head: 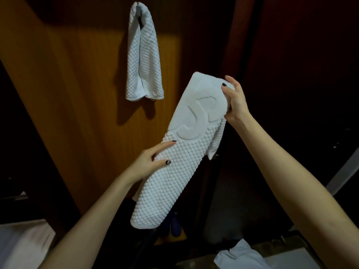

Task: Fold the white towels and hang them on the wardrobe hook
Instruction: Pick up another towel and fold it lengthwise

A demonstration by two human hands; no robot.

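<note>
Over on the left, the wooden wardrobe door [81, 105] is catching most of the light, and one folded towel [142, 61] is already hanging from the hook [138, 4] near the top, so that one's looking done. Moving right, the left hand [150, 162] is pinching the long edge of the second white towel [174, 162] around its middle, thumb on the front. That towel is being held up in the air, folded into a long strip and slanting up to the right, just below and right of the hung one. Further right, the right hand [234, 100] is gripping the top end, fingers curled around the loose layers. So I'd say it's still the folding step. Next move probably needs the strip draped over that same hook without knocking the first towel off.
</note>
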